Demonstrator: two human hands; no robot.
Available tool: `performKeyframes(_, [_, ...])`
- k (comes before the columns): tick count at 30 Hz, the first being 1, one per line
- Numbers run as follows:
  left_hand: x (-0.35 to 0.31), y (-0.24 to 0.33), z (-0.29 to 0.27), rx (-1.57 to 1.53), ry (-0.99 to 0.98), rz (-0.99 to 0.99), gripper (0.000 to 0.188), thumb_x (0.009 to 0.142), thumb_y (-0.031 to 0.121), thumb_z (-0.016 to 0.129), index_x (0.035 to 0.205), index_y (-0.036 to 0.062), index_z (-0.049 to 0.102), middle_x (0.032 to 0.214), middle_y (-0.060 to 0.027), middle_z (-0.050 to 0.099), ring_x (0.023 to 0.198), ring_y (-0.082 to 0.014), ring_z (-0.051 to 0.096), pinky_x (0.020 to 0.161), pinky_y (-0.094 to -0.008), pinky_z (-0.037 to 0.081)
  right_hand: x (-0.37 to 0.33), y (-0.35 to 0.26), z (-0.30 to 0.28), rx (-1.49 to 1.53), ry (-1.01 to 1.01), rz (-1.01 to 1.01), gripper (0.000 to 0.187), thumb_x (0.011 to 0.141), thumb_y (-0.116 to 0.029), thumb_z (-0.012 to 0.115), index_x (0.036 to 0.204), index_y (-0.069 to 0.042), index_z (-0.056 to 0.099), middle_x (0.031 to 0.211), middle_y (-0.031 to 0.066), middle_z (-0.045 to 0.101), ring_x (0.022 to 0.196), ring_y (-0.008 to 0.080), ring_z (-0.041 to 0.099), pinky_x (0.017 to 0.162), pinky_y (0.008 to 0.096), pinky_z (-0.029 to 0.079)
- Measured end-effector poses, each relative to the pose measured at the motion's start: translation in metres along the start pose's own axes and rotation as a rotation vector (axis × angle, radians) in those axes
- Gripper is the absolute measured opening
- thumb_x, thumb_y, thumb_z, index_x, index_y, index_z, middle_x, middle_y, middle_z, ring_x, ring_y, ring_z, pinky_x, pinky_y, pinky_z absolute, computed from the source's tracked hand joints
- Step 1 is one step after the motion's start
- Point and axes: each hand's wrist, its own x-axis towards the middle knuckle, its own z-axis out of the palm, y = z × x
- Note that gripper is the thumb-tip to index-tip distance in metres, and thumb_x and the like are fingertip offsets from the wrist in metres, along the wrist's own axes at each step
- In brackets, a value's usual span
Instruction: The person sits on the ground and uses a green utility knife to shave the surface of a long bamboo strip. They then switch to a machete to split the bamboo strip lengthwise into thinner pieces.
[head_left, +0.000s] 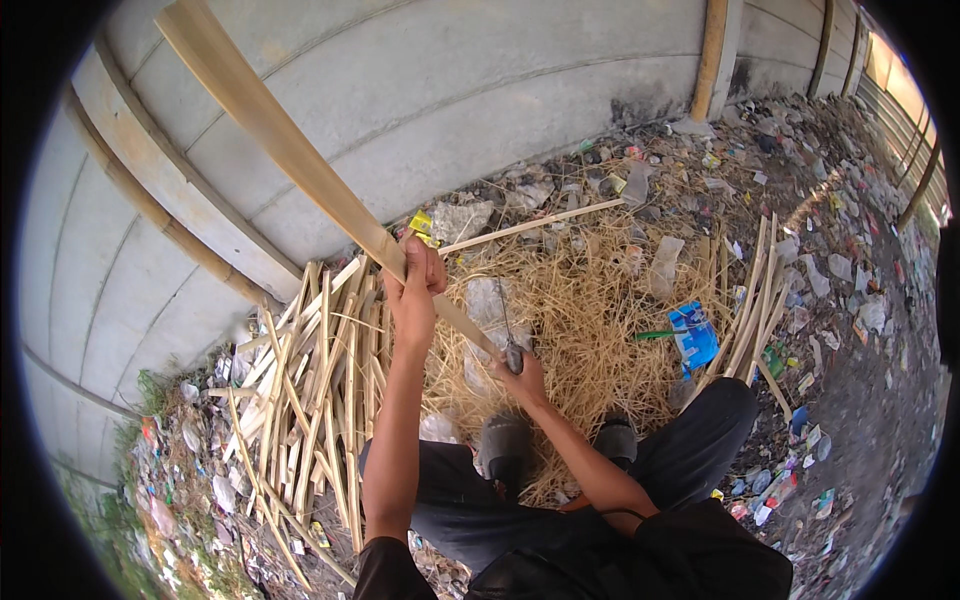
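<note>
A long, flat bamboo slat [285,155] slants from the upper left down toward my right hand. My left hand [414,290] is closed around its lower part, with the fingers wrapped over it. Below and to the right, my right hand [526,382] grips the dark handle of a knife [514,357]. The thin blade points away from me, close to the slat's lower end. Whether the blade touches the slat I cannot tell. Curly bamboo shavings [590,300] cover the ground beneath both hands.
Many split bamboo strips [325,400] lie heaped at the left, and a smaller bundle of strips [757,300] lies at the right. A concrete panel wall [480,100] rises ahead. A blue wrapper [693,335] and scattered litter surround the shavings. My dark shoes [505,450] stand near the knife.
</note>
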Motion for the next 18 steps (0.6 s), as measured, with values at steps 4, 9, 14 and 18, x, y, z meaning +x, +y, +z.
performKeyframes(4, [-0.007,-0.003,-0.004,-0.045,0.021,0.017,0.046,0.115,0.032,0.051,0.077,0.0128,0.035,0.061,0.0042,0.027,0.055,-0.0083,0.022,0.053,-0.0302,0.017,-0.044,-0.004,-0.004,0.256,-0.095,0.354,0.032,0.096,-0.026,0.077,0.115,-0.003,0.066,0.074,-0.002,0.054,0.068,0.0094,0.05,0.063,0.032,0.043])
performKeyframes(9, [-0.012,0.002,0.006,-0.052,0.043,0.007,0.051,0.115,0.034,0.05,0.073,0.0132,0.03,0.06,0.0034,0.027,0.054,-0.0088,0.022,0.052,-0.0308,0.017,-0.077,-0.025,-0.012,0.352,-0.271,0.342,0.027,0.102,-0.027,0.068,0.112,-0.002,0.066,0.078,0.0001,0.06,0.067,0.0107,0.057,0.063,0.0305,0.048])
performKeyframes(14, [-0.018,0.0,0.008,-0.057,0.038,0.043,0.048,0.114,0.034,0.052,0.075,0.0139,0.034,0.065,0.0046,0.025,0.055,-0.0079,0.02,0.052,-0.029,0.017,-0.079,0.001,-0.013,0.432,-0.409,0.551,0.02,0.098,-0.022,0.062,0.095,-0.003,0.066,0.08,0.0033,0.066,0.065,0.0145,0.061,0.069,0.0307,0.049])
performKeyframes(18, [-0.025,0.0,0.013,-0.012,0.187,0.051,0.049,0.114,0.031,0.052,0.073,0.0125,0.032,0.061,0.0036,0.027,0.054,-0.0087,0.023,0.052,-0.0306,0.017,-0.078,-0.003,-0.003,0.525,-0.361,0.522,0.014,0.095,-0.017,0.06,0.087,-0.005,0.064,0.074,0.0021,0.062,0.063,0.0126,0.058,0.062,0.0308,0.047])
